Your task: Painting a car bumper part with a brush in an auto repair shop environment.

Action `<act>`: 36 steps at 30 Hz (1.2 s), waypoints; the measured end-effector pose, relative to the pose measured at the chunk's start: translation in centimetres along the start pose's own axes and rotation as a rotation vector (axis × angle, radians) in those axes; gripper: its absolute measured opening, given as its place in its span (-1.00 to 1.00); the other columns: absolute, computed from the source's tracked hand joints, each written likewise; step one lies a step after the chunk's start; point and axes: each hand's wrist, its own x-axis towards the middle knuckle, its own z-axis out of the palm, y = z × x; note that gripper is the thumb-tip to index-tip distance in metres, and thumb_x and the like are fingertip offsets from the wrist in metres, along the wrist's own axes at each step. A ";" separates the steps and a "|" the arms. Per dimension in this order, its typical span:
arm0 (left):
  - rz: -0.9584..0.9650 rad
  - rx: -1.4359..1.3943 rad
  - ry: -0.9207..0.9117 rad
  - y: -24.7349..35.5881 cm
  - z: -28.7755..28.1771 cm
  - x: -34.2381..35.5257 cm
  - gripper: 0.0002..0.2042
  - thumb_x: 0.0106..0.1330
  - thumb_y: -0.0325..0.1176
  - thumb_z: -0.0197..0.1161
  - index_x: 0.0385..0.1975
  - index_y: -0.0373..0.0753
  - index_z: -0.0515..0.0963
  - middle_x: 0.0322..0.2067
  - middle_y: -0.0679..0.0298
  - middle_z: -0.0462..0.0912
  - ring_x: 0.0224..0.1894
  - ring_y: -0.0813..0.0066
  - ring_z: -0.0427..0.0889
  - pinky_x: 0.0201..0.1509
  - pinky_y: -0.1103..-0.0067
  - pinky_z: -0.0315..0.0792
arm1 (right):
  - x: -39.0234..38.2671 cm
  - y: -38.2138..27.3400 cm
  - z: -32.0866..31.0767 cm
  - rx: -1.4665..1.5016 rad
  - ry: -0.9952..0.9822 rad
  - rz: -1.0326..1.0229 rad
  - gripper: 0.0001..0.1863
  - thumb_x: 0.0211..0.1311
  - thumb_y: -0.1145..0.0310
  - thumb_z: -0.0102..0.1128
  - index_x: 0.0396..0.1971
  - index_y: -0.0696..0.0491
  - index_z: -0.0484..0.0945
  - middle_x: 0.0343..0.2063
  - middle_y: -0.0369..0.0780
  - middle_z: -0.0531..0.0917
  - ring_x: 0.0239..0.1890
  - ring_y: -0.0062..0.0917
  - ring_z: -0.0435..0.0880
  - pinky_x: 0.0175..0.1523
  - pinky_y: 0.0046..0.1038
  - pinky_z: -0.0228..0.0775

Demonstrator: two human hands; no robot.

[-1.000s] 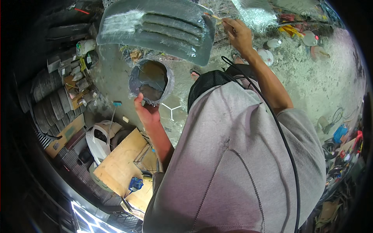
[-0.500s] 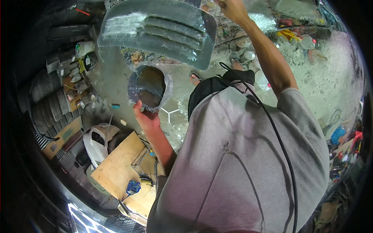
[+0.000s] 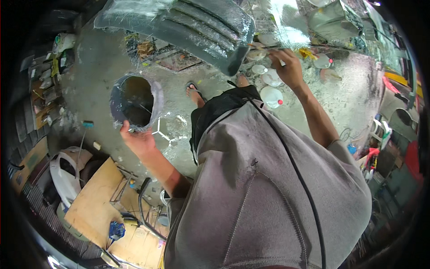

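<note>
Head view. Ribbed panel (image 3: 242, 56) at 12 o'clock; white fibres (image 3: 148, 11) already laid across its 10 o'clock end, 5 o'clock corner apparently uncovered. Left hand (image 3: 141, 141) curled round crusted bucket (image 3: 156, 98), 10 o'clock. Right hand (image 3: 287, 67), 1 o'clock: fingers pinched on probable brush (image 3: 260, 46), blurred.

My left fingers (image 3: 126, 130) hold a grey bucket (image 3: 157, 101) by its near rim. My right fingers (image 3: 281, 55) pinch a thin tool (image 3: 264, 48), its tip blurred, just right of the dark ribbed panel (image 3: 210, 33) at the far side. Pale plastic jugs (image 3: 271, 97) sit right of my feet (image 3: 195, 95); a plywood board (image 3: 92, 197) lies near left.
</note>
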 end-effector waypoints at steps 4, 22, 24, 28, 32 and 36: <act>0.008 -0.036 -0.014 2.7 -5.3 4.1 -0.41 0.04 -0.18 0.35 0.13 -0.12 0.40 0.13 0.20 0.44 0.17 0.16 0.43 0.23 0.12 0.31 | 3.3 -1.1 0.0 0.131 -0.046 0.396 -0.84 0.24 0.41 0.23 -0.20 0.06 0.64 -0.40 -0.16 0.68 -0.45 -0.48 0.60 -0.28 -0.45 0.43; -0.028 0.052 -0.055 12.0 -13.0 11.7 -0.40 0.13 -0.14 0.29 0.21 -0.08 0.35 0.17 0.24 0.42 0.22 0.18 0.38 0.26 0.15 0.27 | 21.8 -7.5 10.1 -0.397 0.110 0.201 -0.76 0.24 0.14 0.08 -0.26 -0.07 0.65 -0.36 -0.08 0.68 -0.34 -0.12 0.69 -0.25 -0.19 0.53; -0.028 0.074 -0.049 13.1 -11.2 11.4 -0.40 0.13 -0.14 0.29 0.21 -0.10 0.35 0.17 0.24 0.42 0.22 0.19 0.38 0.26 0.15 0.27 | 23.3 -8.9 8.7 -0.150 0.373 0.497 -0.74 0.25 0.09 0.10 -0.28 -0.10 0.68 -0.48 -0.10 0.69 -0.43 -0.11 0.68 -0.32 -0.21 0.50; 0.009 0.084 -0.129 13.8 -7.7 12.8 -0.41 0.10 -0.18 0.31 0.18 -0.13 0.37 0.15 0.22 0.43 0.20 0.18 0.40 0.29 0.17 0.25 | 21.7 -6.8 6.3 0.262 0.677 0.536 -0.74 0.26 0.28 0.27 -0.22 0.17 0.68 -0.59 -0.33 0.67 -0.57 -0.75 0.52 -0.43 -0.64 0.36; 0.050 0.103 -0.283 14.7 -4.9 15.7 -0.47 0.14 -0.24 0.28 0.15 -0.18 0.39 0.10 0.23 0.49 0.16 0.21 0.47 0.23 0.21 0.36 | 20.2 -14.5 6.2 0.656 0.571 0.369 -0.78 0.31 0.33 0.25 -0.15 0.14 0.66 -0.41 -0.39 0.65 -0.42 -0.78 0.48 -0.38 -0.66 0.31; 0.061 0.216 -0.434 14.9 -0.4 18.5 -0.45 0.12 -0.26 0.27 0.16 -0.23 0.37 0.11 0.20 0.49 0.15 0.19 0.50 0.24 0.21 0.38 | 21.6 -24.5 8.7 0.624 0.310 -0.184 -0.77 0.20 0.42 0.30 -0.13 0.02 0.65 -0.34 -0.32 0.68 -0.38 -0.56 0.58 -0.31 -0.46 0.43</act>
